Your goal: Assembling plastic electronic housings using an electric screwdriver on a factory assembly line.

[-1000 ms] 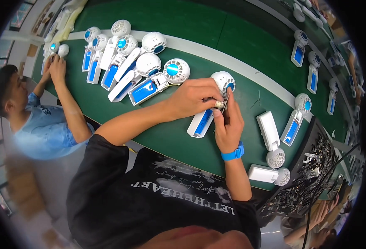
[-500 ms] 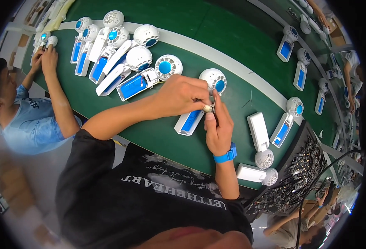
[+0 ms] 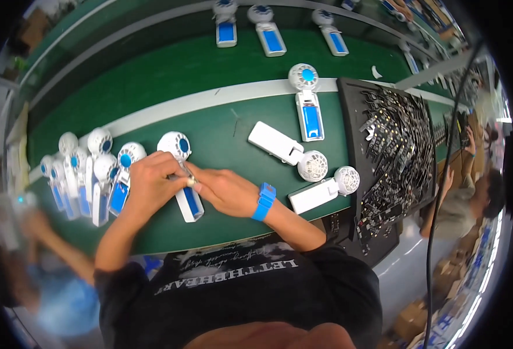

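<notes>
Over an opened handheld fan, my left hand and my right hand meet with their fingertips pinched together. A small cream-coloured part shows at the left hand's fingertips. The right thumb and fingers close against the same spot; what they grip there is mostly hidden. Below lies the fan, its round white head beyond my hands and its handle with a blue inside nearer me. My fingers cover the joint between head and handle. A blue band circles my right wrist.
Several white fans crowd the green table at left. Two closed fans and an opened one lie at right, beside a black tray heaped with small dark parts. More fans lie beyond the pale rail. A co-worker is at left.
The view has swung to the right, bringing the black tray further in. My hands stay pinched together over the same opened fan.
</notes>
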`<action>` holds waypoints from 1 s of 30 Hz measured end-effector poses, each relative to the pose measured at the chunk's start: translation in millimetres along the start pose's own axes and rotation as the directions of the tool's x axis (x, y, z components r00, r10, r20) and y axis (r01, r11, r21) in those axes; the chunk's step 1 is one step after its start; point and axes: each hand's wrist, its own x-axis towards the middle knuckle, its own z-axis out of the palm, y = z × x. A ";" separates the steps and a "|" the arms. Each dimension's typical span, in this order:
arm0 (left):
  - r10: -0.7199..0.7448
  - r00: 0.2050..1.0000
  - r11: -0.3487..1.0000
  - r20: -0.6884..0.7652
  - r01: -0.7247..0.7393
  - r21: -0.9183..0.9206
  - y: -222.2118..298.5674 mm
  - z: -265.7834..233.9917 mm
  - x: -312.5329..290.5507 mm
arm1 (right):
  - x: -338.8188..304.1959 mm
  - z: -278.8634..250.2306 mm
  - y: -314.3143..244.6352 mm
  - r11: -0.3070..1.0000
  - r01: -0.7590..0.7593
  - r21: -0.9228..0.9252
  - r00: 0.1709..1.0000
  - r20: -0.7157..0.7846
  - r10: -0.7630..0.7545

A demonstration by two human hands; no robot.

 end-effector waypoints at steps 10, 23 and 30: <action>0.129 0.853 0.905 0.506 -0.309 0.292 -43.2 -12.2 112.1 | -113.2 -108.2 -38.3 0.632 -0.137 -0.762 0.946 -0.290 -0.145; -0.425 0.903 0.879 -0.067 0.429 0.209 -296.0 -11.4 325.5 | -219.4 -288.2 40.2 0.001 -0.229 -0.974 0.972 -0.228 -0.062; -0.423 0.879 0.902 -0.219 0.430 -0.016 -180.9 70.2 302.4 | -208.7 -303.1 -3.7 0.018 -0.198 -0.980 0.938 -0.184 0.295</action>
